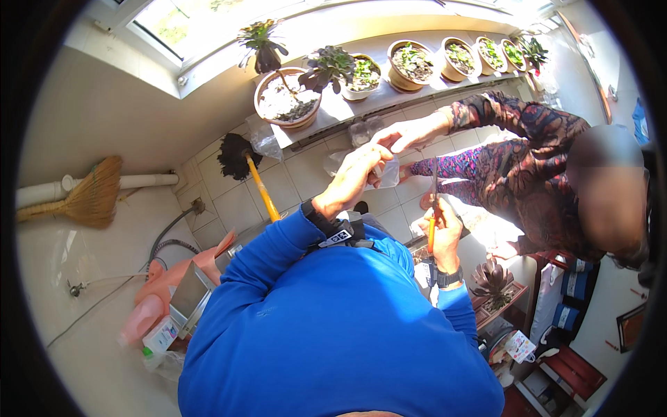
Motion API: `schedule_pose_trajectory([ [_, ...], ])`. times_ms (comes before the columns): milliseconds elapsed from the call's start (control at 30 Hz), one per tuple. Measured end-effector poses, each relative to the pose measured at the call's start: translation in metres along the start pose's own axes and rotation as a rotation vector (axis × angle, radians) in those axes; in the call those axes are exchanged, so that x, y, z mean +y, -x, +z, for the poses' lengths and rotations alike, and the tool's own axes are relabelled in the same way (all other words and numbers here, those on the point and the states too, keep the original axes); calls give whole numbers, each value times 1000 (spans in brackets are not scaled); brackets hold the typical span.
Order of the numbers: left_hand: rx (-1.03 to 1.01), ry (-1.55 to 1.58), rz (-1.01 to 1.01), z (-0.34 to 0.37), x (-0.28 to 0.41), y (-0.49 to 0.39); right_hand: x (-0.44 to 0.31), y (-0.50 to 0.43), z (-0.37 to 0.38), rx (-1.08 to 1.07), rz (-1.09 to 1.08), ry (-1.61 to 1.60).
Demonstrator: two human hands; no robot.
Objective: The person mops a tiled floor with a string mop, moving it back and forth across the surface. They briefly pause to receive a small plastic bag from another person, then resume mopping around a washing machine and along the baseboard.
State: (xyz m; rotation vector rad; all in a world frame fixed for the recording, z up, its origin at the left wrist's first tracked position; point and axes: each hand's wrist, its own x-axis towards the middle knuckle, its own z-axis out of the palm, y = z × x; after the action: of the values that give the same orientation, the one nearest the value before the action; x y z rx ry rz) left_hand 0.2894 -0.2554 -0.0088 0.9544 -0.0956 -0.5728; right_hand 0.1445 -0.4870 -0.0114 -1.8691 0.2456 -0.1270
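My left hand (350, 174) is closed around a clear plastic container (389, 176), over the tiled floor. Another person's hand (409, 134) reaches in from the right and meets my fingertips; whether it also grips the container I cannot tell. In my right hand (446, 234) is a narrow tool with an orange handle (431, 235). Its thin dark blade (435, 180) points away from me, a short way to the right of the container. It looks like a knife, but the blade is too blurred to be certain.
Potted plants (411, 65) line a ledge (338, 112) under the window. A yellow-handled mop (259, 185) stands at left on floor tiles (305, 172), near a straw broom (94, 195). The other person (513, 172) stands close on my right. A dark rosette succulent (492, 281) sits beside my right forearm.
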Motion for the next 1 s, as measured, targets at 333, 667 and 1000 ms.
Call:
schedule_pose_trajectory([
  [333,31,146,6,0,-2,-5,1,-5,-3,53,56,-90],
  [667,-96,397,57,-4,-12,-12,1,-8,1,34,7,-74],
  [1000,-51,437,26,1,-12,-10,6,-3,-1,62,56,-71],
])
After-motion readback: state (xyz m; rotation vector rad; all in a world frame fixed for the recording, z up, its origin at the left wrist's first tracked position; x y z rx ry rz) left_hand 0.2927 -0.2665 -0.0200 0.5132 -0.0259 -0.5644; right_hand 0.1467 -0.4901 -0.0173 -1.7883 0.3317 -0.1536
